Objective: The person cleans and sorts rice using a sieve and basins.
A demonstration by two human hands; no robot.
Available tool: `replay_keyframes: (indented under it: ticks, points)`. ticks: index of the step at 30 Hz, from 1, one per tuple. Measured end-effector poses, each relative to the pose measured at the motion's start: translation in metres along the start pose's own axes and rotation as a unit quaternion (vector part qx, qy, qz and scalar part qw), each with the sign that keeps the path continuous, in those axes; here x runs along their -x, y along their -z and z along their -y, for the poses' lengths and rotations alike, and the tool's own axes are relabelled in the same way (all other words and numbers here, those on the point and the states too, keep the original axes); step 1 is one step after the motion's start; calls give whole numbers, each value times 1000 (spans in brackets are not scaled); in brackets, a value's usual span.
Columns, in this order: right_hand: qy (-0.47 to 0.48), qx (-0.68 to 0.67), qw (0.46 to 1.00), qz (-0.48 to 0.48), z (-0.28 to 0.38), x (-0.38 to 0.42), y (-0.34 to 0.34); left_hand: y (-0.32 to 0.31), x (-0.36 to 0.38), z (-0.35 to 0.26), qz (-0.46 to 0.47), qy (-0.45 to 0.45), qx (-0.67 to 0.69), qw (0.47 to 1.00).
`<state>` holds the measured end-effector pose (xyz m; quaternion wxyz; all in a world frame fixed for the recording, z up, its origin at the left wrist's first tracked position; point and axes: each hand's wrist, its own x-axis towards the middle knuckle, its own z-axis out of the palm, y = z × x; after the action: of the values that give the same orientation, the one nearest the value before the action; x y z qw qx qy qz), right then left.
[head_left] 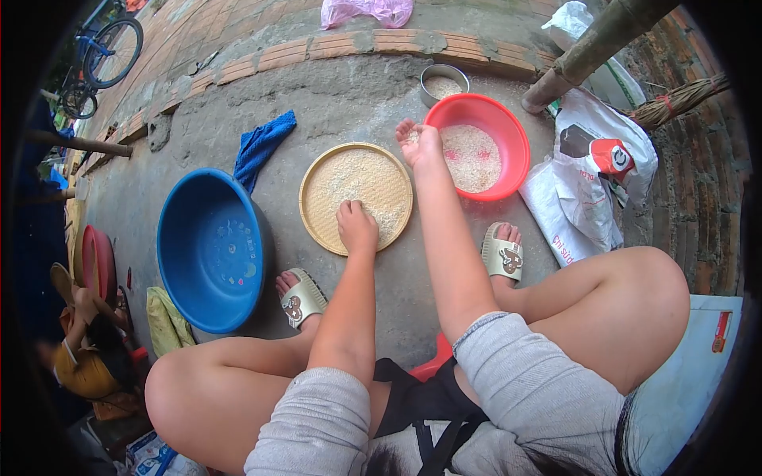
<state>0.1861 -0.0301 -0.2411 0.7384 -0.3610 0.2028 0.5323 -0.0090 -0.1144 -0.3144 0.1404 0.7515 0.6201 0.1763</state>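
A round woven bamboo tray (310,208) lies on the concrete between my feet, with pale rice grains (349,176) spread over it. My left hand (357,226) is at the tray's near part, fingers curled down and pressed together at the grains; what they pinch is hidden. Palm up, my right hand (421,143) is held between the tray and a red plastic basin (517,151). Its fingers are cupped around what look like a few rice grains. More rice (472,159) covers the basin's bottom.
A metal bowl (429,97) of grains stands behind the red basin. To the left are a large blue tub (178,262) and a blue cloth (266,147). White sacks (583,182) lean at right by a bamboo post (571,67). Another person (83,369) sits at far left.
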Motion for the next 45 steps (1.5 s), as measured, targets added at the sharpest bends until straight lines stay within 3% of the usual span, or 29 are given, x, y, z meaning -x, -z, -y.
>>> replay_keyframes:
  ticks: [3,4,6,8,10,12,14,16,18,19,21,22,24,26,28,30,34,36,40,45]
  points:
    - [161,-31,983,80,55,-10,-56,8,-10,-16,30,50,1,998]
    - [231,80,968,60,65,-12,-67,6,-11,-17,32,54,4,998]
    - [179,268,939,-117,71,0,-79,3,-15,-16,24,47,-12,999]
    - [114,259,948,-149,56,3,-58,-2,-15,-10,10,41,-2,999]
    - [328,393,834,-205,15,-8,-6,-3,-16,-9,-4,36,3,999]
    - [483,425,752,-146,-29,26,32,-2,-16,-11,5,62,27,998]
    - [592,619,502,-122,-65,37,63,-7,-17,-8,-18,72,39,996]
    - [565,666,487,23,-94,44,71,-15,-20,-4,-45,84,55,994]
    - [522,694,493,60,-114,40,80,-25,-24,14,-80,116,191,971]
    - [478,717,498,96,-122,38,85,-32,-24,27,-84,119,190,971]
    - [453,747,478,98,-122,35,98,-41,-26,46,-30,260,316,912]
    - [427,774,458,90,-119,38,101,-33,-28,45,-34,260,314,912]
    - [452,756,458,117,-114,39,112,-16,-31,43,-9,391,547,740]
    - [422,746,498,131,-116,30,124,-3,-33,39,9,397,557,729]
    - [450,737,490,118,-120,31,119,4,-33,36,25,405,571,713]
    - [392,779,481,91,-123,34,114,5,-32,34,42,412,600,685]
    - [391,789,463,102,-132,45,110,3,-34,34,35,427,607,670]
    - [440,771,445,121,-138,50,115,1,-34,32,27,437,614,657]
    - [447,761,448,144,-144,57,126,-1,-34,30,53,433,594,676]
    - [394,779,468,136,-135,53,112,-5,-31,30,15,440,586,680]
